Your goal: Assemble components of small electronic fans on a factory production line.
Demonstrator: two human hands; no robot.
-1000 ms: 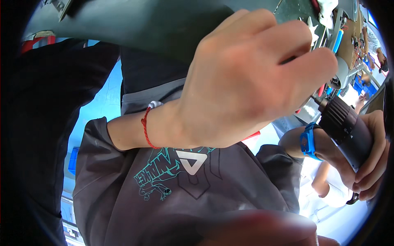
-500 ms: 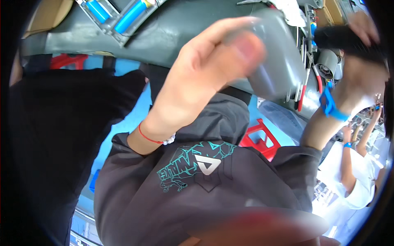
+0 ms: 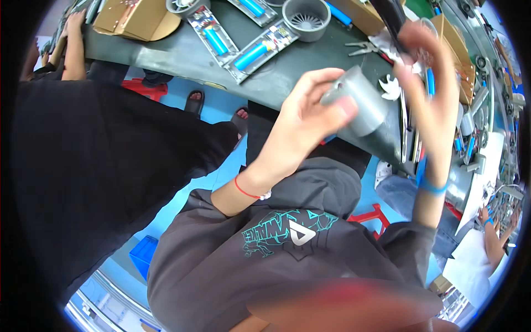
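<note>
My left hand is wrapped round a smooth grey cylindrical housing, held tilted above the front edge of the bench, with a small hole showing near its upper end. To the right and farther up, my right hand is raised and smeared by motion. Its fingers close on the lower end of a long black tool, whose exact kind I cannot make out. Below that hand lie a white pronged part and pliers on the bench.
Open grey shells with blue cells and circuit boards lie on the dark bench, beside a grey ring with a grille. Cardboard boxes stand behind. A person in black is close on my left; red stools are below.
The view has shifted, showing more of the bench. My left hand still holds the grey housing, now farther from the camera. My right hand has brought the black tool inward, toward the housing.
</note>
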